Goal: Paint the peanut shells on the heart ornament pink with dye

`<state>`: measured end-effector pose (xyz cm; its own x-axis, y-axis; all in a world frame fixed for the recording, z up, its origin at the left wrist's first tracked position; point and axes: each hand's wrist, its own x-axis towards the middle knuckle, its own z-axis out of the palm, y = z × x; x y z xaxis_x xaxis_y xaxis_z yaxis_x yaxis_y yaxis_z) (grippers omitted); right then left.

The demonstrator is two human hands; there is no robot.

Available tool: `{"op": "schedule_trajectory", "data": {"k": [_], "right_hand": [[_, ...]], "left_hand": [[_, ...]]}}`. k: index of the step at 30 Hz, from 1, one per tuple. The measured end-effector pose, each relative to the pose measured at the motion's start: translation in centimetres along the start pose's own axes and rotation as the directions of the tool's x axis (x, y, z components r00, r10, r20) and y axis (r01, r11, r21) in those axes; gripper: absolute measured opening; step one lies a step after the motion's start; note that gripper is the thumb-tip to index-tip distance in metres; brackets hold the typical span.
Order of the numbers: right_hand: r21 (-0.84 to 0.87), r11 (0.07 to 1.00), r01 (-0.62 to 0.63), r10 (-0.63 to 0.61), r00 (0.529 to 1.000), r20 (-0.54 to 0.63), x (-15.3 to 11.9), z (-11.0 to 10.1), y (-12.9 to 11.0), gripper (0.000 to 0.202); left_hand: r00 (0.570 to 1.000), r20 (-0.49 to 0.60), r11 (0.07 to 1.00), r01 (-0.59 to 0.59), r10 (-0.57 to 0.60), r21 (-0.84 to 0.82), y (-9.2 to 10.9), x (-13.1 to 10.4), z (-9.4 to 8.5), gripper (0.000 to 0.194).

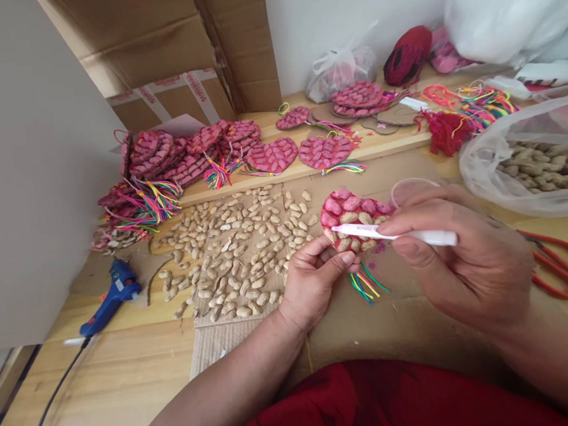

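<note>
A heart-shaped red piece (pixel 351 219) covered with peanuts is held by its lower left edge in my left hand (pixel 317 280), thumb in front. Its upper peanuts are pink and the lower ones are bare tan. Green, yellow and blue tassel strings (pixel 367 284) hang beneath it. My right hand (pixel 467 256) is closed around a white marker (pixel 430 235), whose pinkish tip touches or nearly touches the heart's left side. Loose peanuts (pixel 248 262) lie on cardboard to the left of my left hand.
Pink peanut hearts (pixel 272 156) with tassels line the back ledge and pile up at left. A blue glue gun (pixel 110 298) with a cord lies left. Orange-handled scissors (pixel 561 261) and a plastic bag of peanuts (pixel 548 163) are at right. Cardboard boxes (pixel 149 32) stand behind.
</note>
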<state>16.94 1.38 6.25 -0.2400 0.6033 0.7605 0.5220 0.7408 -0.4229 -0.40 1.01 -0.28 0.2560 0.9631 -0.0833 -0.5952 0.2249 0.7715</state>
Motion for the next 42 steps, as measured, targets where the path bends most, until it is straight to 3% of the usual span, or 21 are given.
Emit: {"op": "schedule_trajectory", "data": {"k": [13, 32, 42], "right_hand": [[0.039, 0.992, -0.117, 0.117, 0.993, 0.009, -0.16, 0.03, -0.07, 0.019], [0.033, 0.999, -0.015, 0.014, 1.000, 0.016, 0.08, 0.08, -0.13, 0.023], [0.059, 0.996, -0.072, 0.071, 0.997, 0.011, -0.06, -0.16, -0.06, 0.030]], "left_hand": [[1.000, -0.017, 1.000, -0.012, 0.012, 0.020, -0.09, -0.01, -0.28, 0.020], [1.000, -0.026, 1.000, 0.001, 0.000, 0.007, 0.16, 0.01, 0.02, 0.022], [0.999, -0.052, 1.000, 0.006, -0.005, 0.030, 0.07, 0.06, -0.09, 0.024]]}}
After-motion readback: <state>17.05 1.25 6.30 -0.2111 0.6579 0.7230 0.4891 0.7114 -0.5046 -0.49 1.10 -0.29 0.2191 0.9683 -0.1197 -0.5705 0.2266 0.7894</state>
